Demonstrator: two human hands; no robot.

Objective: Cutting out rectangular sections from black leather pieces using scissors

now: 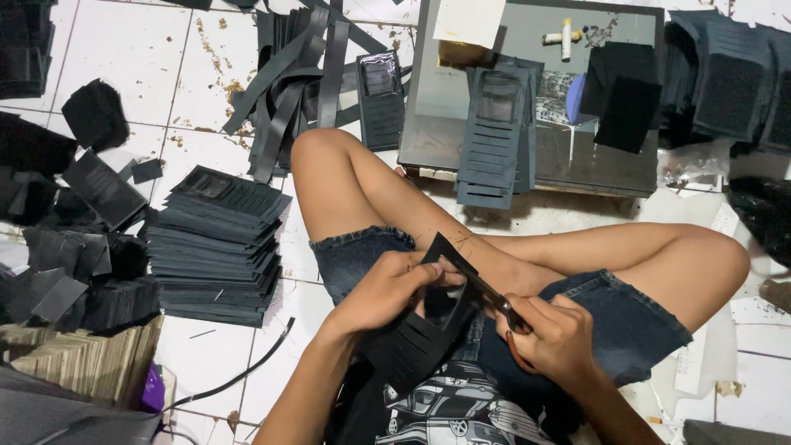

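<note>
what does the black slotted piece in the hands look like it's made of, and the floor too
The black slotted piece looks like thin synthetic leather or similar sheet, matte; it bends limply in the left hand. I can't tell which for sure. The floor looks like glazed white ceramic tile, with grout lines and a faint sheen.

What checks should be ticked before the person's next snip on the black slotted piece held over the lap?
1. Left hand grips the black slotted piece firmly: ok, fingers pinch its upper edge.
2. Right hand holds the scissors: ok.
3. Blades meet the piece's edge: ok, the tips reach its top corner.
4. Left fingertips clear of the blades: cannot tell, they lie very close.
5. Piece held off the legs: ok, it hangs over the lap between the knees.
6. Finished stack within reach: ok, it sits on the floor on the left-hand side.
</note>
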